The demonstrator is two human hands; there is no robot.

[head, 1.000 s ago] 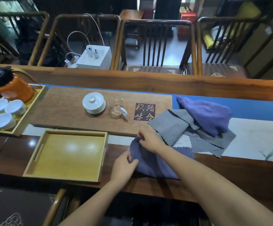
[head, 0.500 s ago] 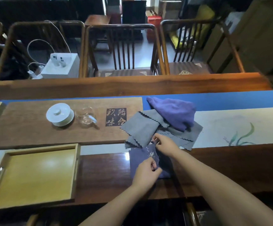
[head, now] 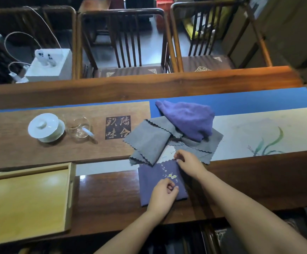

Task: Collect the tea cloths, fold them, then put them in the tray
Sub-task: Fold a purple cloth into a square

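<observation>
Lying flat near the front edge of the tabletop (head: 240,180), a dark purple tea cloth (head: 154,180) with small embroidered flowers is folded into an upright rectangle. The left hand (head: 162,196) rests on its near right part, fingers curled with thumb and fingertips pinching the fabric. The right hand (head: 188,163) sits at the cloth's far right corner, fingers bent and pinching the edge there.

Just beyond, touching the purple cloth's far edge, two grey cloths (head: 149,143) with scalloped edges lie loosely overlapped, and a crumpled lighter purple cloth (head: 187,119) sits on top of them toward the back. They rest partly on a wooden tea board (head: 57,149) carved with characters and partly on a painted runner (head: 259,129) with a blue border.

The wooden tray (head: 70,189) sits at the left front of the tabletop, well apart from the cloths. On the tea board stand a white lidded cup (head: 45,127) and, just beside it, a glass pitcher (head: 78,128). Wooden chairs (head: 127,43) stand behind the tabletop.
</observation>
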